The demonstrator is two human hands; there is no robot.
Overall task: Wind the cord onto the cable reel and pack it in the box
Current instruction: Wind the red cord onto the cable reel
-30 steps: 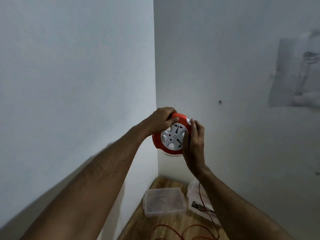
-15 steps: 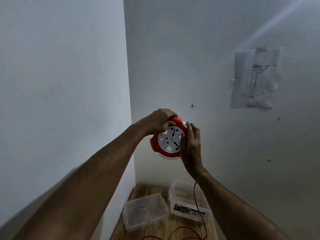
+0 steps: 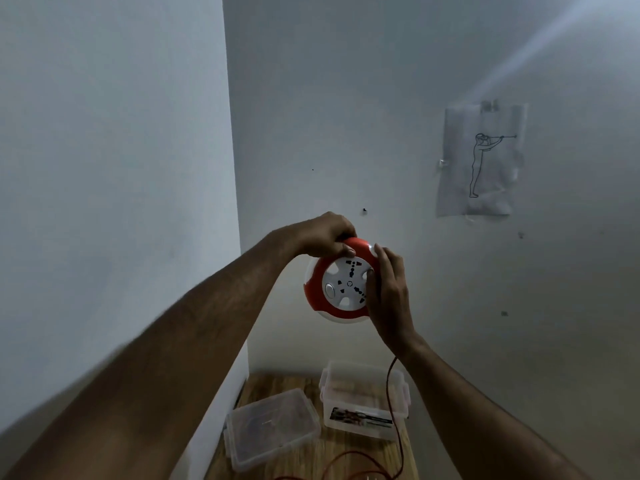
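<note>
I'm gripping the cable reel (image 3: 341, 284): left hand (image 3: 325, 237) clamping its top rim, right hand (image 3: 389, 292) wrapping its right edge. Cord (image 3: 389, 386) is hanging below my right wrist, over the box (image 3: 363, 400).

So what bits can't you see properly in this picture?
Head view only:
- How much cord is wound inside the reel: the casing hides it.
- The cord's far end: cut off by the bottom edge.
- The box label: too small to read.
- The reel's right side: covered by the right hand.

Dim rm, light streak top right, forearms blurred at edges, wide-angle bend
</note>
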